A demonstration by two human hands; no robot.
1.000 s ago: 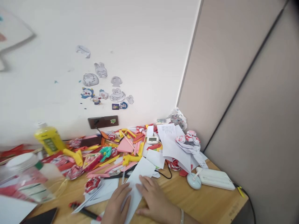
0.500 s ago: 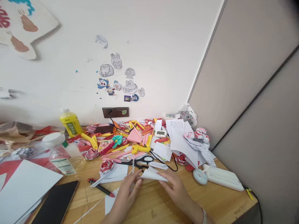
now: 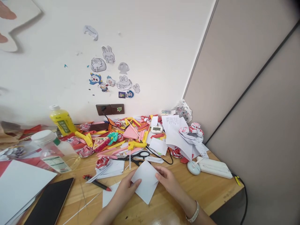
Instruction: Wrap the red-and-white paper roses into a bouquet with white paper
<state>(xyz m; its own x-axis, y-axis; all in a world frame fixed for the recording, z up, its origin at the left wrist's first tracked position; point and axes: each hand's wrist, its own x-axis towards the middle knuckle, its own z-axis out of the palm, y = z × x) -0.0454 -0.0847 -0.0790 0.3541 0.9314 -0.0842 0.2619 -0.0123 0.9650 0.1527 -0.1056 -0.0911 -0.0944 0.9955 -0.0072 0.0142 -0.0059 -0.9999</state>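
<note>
A square sheet of white paper [image 3: 146, 184] is held up between my two hands, one corner pointing toward me. My left hand [image 3: 128, 185] grips its left corner, with the thumb lying on the face. At the right corner, my right hand [image 3: 165, 177] pinches the sheet between thumb and fingers. Just beyond the sheet lie black-handled scissors [image 3: 141, 154] and a yellow glue gun [image 3: 136, 145]. Left of my left hand are a black-and-red marker [image 3: 97, 182] and another piece of white paper [image 3: 109, 195], partly under my forearm.
Paper strips in several colours [image 3: 131, 132] and rolled paper flowers [image 3: 102, 162] cover the back of the desk. A yellow bottle [image 3: 62, 121], a clear jar [image 3: 52, 153] and a black tablet [image 3: 50, 200] stand or lie left. At right are a round white device [image 3: 193, 167] and a white power strip [image 3: 214, 166].
The white paper was tilted or folded narrow and now faces me as an open square. My hands have turned it and gripped its sides. The view has shifted slightly right.
</note>
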